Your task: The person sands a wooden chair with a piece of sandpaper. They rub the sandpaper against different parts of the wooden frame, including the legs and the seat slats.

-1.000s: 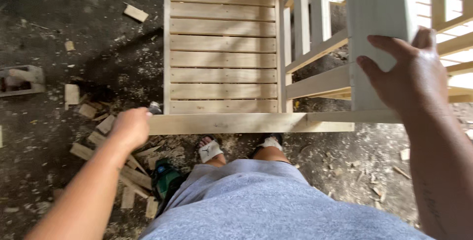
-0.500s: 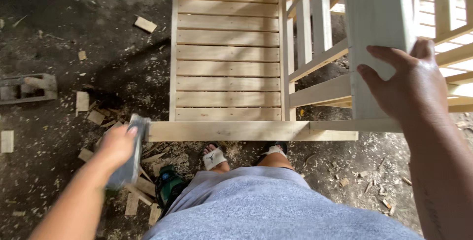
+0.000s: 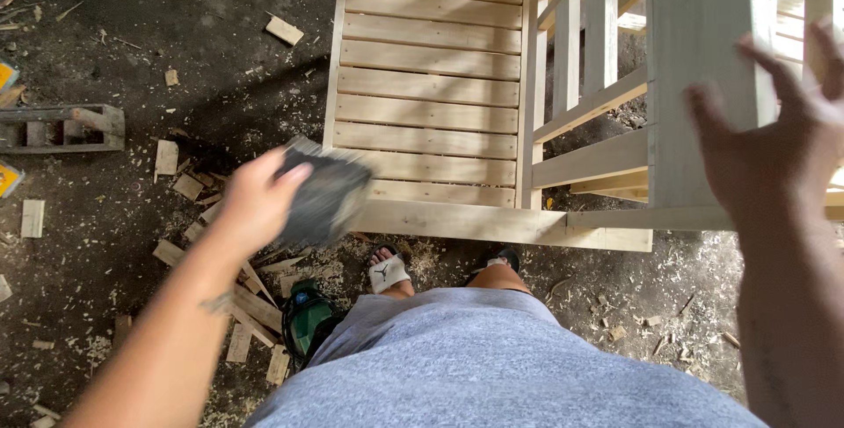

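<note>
Left hand (image 3: 255, 204) closed around a dark grey sanding block (image 3: 323, 195) — blurred, held in the air just over the near front rail (image 3: 492, 224) of the pale wooden slatted frame (image 3: 426, 85). Right hand (image 3: 774, 151) spread wide, fingers splayed, just in front of the frame's upright post (image 3: 699, 59); whether it touches the wood, cannot tell. Dirt floor (image 3: 114, 41) below — littered with offcuts (image 3: 246, 305) and sawdust. A green power tool (image 3: 306, 322) lies beside the person's sandalled foot (image 3: 387, 272).
</note>
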